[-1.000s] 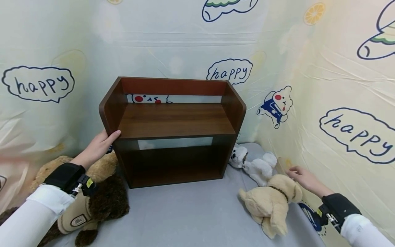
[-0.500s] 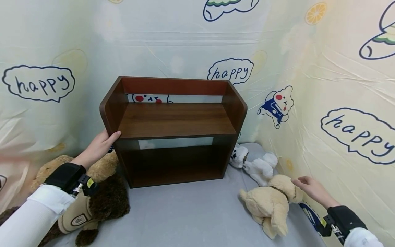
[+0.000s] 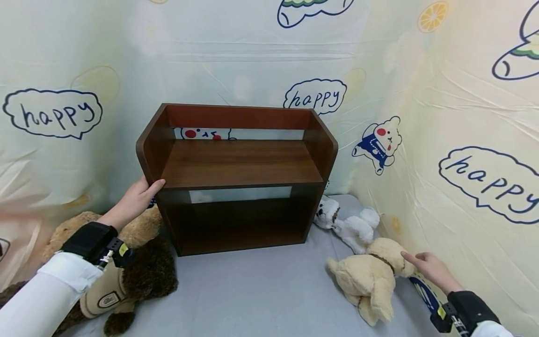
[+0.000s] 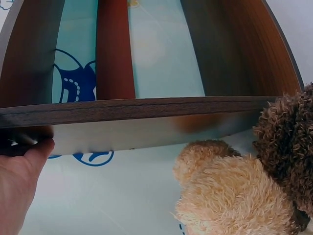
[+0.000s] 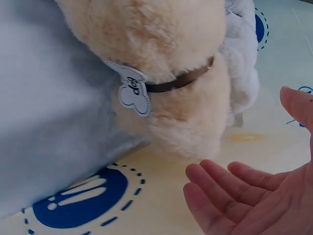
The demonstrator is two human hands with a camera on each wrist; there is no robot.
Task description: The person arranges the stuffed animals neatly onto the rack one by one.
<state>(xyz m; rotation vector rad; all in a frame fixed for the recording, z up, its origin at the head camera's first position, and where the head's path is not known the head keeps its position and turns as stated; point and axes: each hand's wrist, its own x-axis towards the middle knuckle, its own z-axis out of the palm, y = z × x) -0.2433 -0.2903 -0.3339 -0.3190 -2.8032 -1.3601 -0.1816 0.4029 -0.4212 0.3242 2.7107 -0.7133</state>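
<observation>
A dark brown wooden shelf (image 3: 244,161) with two tiers stands at the middle of the head view. My left hand (image 3: 134,199) grips its left side panel, the thumb at the front edge; the other fingers are mostly hidden behind the panel. At the right, a beige plush dog (image 3: 364,274) lies on the grey surface, with a brown collar and a bone-shaped tag (image 5: 134,90) in the right wrist view. My right hand (image 3: 433,269) is beside the dog's head, fingers loosely bent and palm bare. Whether the fingertips touch the fur I cannot tell.
A white plush dog (image 3: 351,224) lies behind the beige one, by the shelf's right side. Left of the shelf sits a large brown plush toy (image 3: 149,271), close under my left forearm. Printed fabric walls (image 3: 476,121) enclose the back and sides of the grey surface (image 3: 244,295).
My right hand has shifted slightly right and down, beside the beige dog's head. My left hand and the shelf have stayed in place.
</observation>
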